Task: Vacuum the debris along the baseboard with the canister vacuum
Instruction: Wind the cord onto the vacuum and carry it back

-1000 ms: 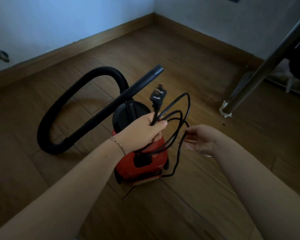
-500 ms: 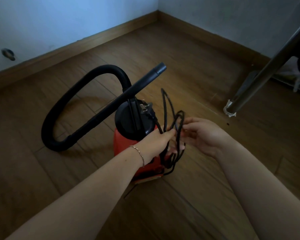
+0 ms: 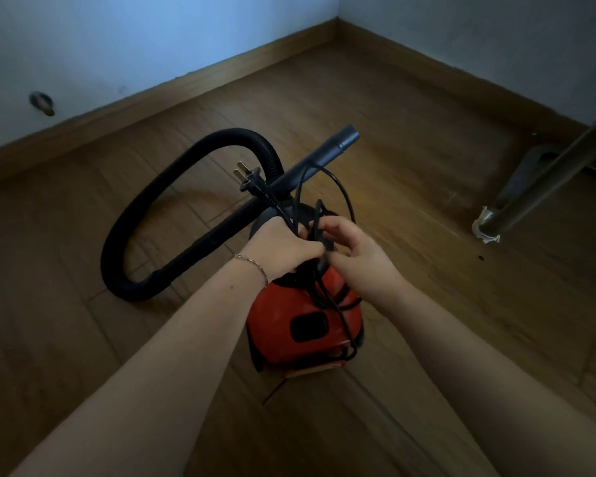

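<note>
A red canister vacuum stands on the wooden floor in the middle of the view. Its black hose loops off to the left, and the black wand slants up to the right above it. My left hand is shut on a bundle of the black power cord above the canister, and the plug sticks out up-left of the fist. Beside it, my right hand pinches loops of the same cord. More cord hangs down the canister's right side.
A wooden baseboard runs along both walls and meets at the far corner. A slanted metal leg with a taped foot stands on the right. A small dark speck lies on the floor near it. A round fitting sits in the left wall.
The plug has swung from the right of my left hand over to its upper left. My right hand has closed in on the cord bundle next to my left hand.
</note>
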The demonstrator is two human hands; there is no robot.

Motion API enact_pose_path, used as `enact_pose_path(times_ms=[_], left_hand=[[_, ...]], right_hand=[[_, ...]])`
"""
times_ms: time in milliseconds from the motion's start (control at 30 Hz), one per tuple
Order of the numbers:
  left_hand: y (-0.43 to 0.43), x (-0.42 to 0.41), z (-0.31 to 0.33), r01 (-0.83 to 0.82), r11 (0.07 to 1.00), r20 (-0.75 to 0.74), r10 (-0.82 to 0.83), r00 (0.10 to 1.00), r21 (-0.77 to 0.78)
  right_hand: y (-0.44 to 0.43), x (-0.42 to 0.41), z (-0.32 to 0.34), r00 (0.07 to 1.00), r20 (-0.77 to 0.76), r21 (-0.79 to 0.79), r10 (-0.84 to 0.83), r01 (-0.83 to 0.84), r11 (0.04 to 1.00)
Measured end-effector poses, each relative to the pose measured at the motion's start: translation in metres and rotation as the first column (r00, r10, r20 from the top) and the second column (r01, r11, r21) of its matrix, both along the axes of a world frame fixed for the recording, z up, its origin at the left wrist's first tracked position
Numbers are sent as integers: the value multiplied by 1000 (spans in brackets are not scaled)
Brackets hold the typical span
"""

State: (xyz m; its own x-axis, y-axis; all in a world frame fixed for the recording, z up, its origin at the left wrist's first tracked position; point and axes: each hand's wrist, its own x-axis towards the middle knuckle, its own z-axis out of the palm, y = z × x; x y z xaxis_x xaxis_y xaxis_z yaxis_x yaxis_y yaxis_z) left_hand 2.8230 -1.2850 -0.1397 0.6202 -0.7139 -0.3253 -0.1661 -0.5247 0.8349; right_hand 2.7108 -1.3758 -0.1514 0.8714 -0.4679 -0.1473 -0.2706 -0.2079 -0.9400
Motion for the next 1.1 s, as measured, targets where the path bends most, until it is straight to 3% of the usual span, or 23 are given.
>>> enact_pose_path(times_ms=[133,300,433,567,667,800,1000,1100], left_hand=[[4,10,-8,-176,983,-37,174,984,-53],[13,14,-14,-383,912,-84,374,924,-147],[23,13,-21,-353,912,9,363,932,-210],[21,7,-31,-442,859,-150,416,897,-259],[22,3,-43,-600,756,-316,520,794,-262],[23,-2,-53,-695,679,-488,536,689,-236],[19,1,-61,-670,733,-203,642,739,-120],[20,8,-66,-629,773,-80,624,777,-83]], right_hand=[[14,18,-12,998,62,-171,-4,14,985],[14,41,-12,1000,25,-386,-5,14,923],[14,55,-14,1000,-21,-401,23,-29,916],[14,59,-16,1000,4,-384,-4,5,923],[17,67,-15,1000,13,-366,-14,18,930],[9,78,-7,999,24,-358,-34,41,933],[-3,84,-7,998,10,-392,61,-52,918],[-3,91,-17,998,-3,-508,66,-58,859]])
